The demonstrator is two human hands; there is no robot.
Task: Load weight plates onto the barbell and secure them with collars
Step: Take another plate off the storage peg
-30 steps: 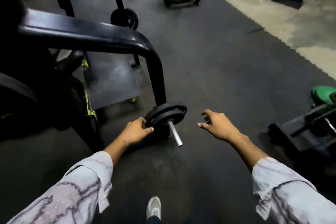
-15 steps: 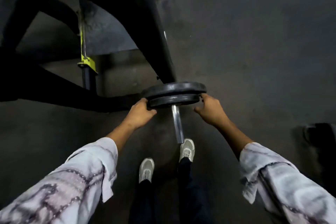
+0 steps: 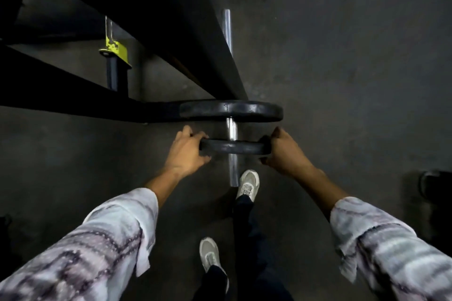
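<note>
Dark rubber gym flooring fills the frame; at centre your left hand (image 3: pixel 186 151) and right hand (image 3: pixel 285 151) grasp opposite edges of a small black iron plate (image 3: pixel 234 147) on the chrome barbell sleeve (image 3: pixel 232 166), near the larger black plate (image 3: pixel 231 111). Keep it square while sliding.

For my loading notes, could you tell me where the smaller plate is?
Centre of the head view: the smaller plate sits on the barbell sleeve, apart from the larger plate, gripped by both hands.

Black plates (image 3: pixel 231 111) on a chrome bar (image 3: pixel 231 165), marbled white-grey sleeves (image 3: pixel 102 247), pale grey shoes (image 3: pixel 248 184), yellow bracket (image 3: pixel 115 47)
</note>
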